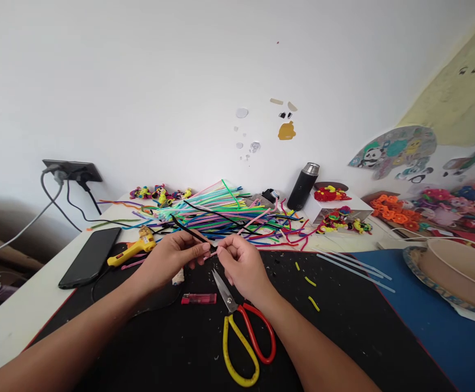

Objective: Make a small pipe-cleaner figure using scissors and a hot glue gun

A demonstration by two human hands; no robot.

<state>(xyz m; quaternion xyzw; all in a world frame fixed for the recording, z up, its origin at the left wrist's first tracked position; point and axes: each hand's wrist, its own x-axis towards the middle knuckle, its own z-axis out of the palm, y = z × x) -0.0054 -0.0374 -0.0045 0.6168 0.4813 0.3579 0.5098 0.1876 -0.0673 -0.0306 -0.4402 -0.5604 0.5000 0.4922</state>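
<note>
Fuzzy and thin, a black pipe cleaner [189,228] slants up and left out of my left hand [180,255], which pinches it between thumb and fingers. My right hand [242,265] is closed, its fingertips meeting the lower end of that pipe cleaner; the exact hold is partly hidden. A short pale pink strip [211,254] shows between the hands. Just below them lie scissors [231,305] with one yellow and one red handle, blades slightly apart. A pink lighter [198,299] lies left of the blades.
Behind my hands spreads a heap of colourful pipe cleaners [221,215]. A yellow glue gun [131,252] and a black phone [90,257] lie left. A black flask [303,187] stands behind. Yellow snippets [310,281] and clear sticks [355,269] are right, before a round container [461,272].
</note>
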